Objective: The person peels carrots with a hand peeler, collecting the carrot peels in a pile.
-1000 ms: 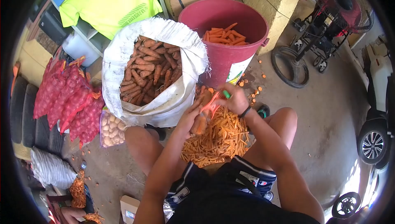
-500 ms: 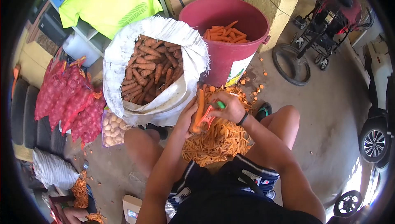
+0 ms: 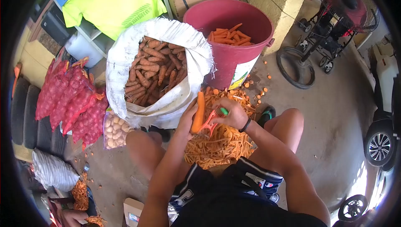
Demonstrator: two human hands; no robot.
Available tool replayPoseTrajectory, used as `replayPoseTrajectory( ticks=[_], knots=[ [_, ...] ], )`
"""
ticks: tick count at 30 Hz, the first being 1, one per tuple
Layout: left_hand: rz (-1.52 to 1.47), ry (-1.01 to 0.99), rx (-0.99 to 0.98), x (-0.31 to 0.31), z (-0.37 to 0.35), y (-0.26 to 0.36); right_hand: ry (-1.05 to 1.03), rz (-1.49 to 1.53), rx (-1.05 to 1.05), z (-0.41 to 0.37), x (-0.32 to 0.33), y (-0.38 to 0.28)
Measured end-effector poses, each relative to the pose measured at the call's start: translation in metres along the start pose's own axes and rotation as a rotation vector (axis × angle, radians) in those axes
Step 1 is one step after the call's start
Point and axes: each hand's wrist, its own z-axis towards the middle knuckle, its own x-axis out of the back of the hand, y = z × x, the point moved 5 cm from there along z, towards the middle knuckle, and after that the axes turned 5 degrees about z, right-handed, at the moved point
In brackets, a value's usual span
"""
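Note:
My left hand [image 3: 186, 119] is wrapped round a carrot [image 3: 200, 111], bright orange along its visible side and pointing away from me. In my right hand [image 3: 232, 113] is a peeler [image 3: 207, 123] with an orange-red head, its blade end against the carrot's lower part. Something green [image 3: 224, 111] also shows between the right fingers. Below both hands lies a heap of orange carrot peelings [image 3: 221, 145], between my knees. A white sack [image 3: 119, 70] of unpeeled carrots [image 3: 154, 66] stands just beyond my left hand.
A dark red bin [image 3: 234, 12] holding peeled carrots [image 3: 230, 35] stands behind the peelings. Red net bags of onions [image 3: 67, 97] and a bag of potatoes [image 3: 113, 130] sit left. A fan [image 3: 344, 1] stands at right. Another person's leg [image 3: 75, 218] shows at lower left.
The carrot now shows a smoother, brighter orange side, turned slightly in my left hand. My right hand and the peeler have shifted slightly. The whole view has dipped a little.

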Motion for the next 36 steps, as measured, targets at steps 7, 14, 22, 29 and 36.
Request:
replayPoseTrajectory(
  ticks=[7, 14, 22, 29, 36],
  knots=[
    [0.203, -0.173, 0.086, 0.022, 0.001, -0.022, 0.123, -0.228, -0.166, 0.024, 0.054, 0.055],
    [0.083, -0.121, 0.063, 0.02, 0.003, -0.009, 0.169, -0.063, -0.261, 0.012, 0.043, 0.064],
    [0.009, -0.13, -0.02, 0.011, 0.01, -0.016, -0.019, -0.025, -0.018, 0.009, 0.005, 0.003],
    [0.286, -0.268, 0.107, 0.016, -0.008, -0.017, 0.253, -0.32, -0.224, 0.026, 0.085, 0.08],
    [-0.044, -0.04, 0.006, 0.015, 0.001, -0.001, 0.096, -0.031, -0.007, 0.007, 0.016, 0.02]
  ],
)
